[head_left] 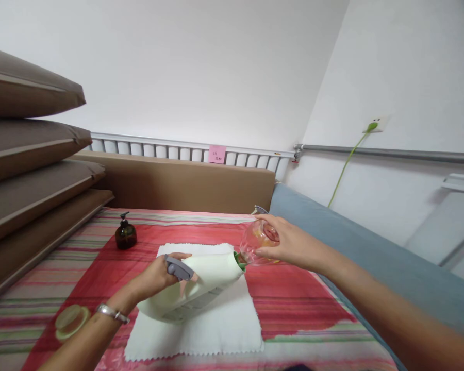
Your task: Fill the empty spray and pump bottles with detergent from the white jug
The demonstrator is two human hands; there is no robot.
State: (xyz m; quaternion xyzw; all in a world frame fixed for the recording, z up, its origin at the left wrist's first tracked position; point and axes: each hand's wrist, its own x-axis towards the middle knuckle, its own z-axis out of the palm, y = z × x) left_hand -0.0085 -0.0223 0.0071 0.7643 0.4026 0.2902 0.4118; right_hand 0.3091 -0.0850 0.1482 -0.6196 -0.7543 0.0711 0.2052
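My left hand point(156, 278) grips the grey handle of a large pale green jug point(201, 286) and tilts it on its side, spout to the right. My right hand point(288, 242) holds a clear glass point(257, 242) tipped toward the jug's green spout point(239, 260). Both are above a white cloth point(216, 330) spread on a red striped bedcover point(294, 304). A silver bracelet sits on my left wrist.
A dark brown pump bottle point(126, 234) stands behind the cloth on the left. A round pale lid point(71, 320) lies at the near left. Stacked brown cushions point(31, 170) rise on the left, a brown headboard point(185, 183) at the back, a blue-grey cushion point(355, 252) at right.
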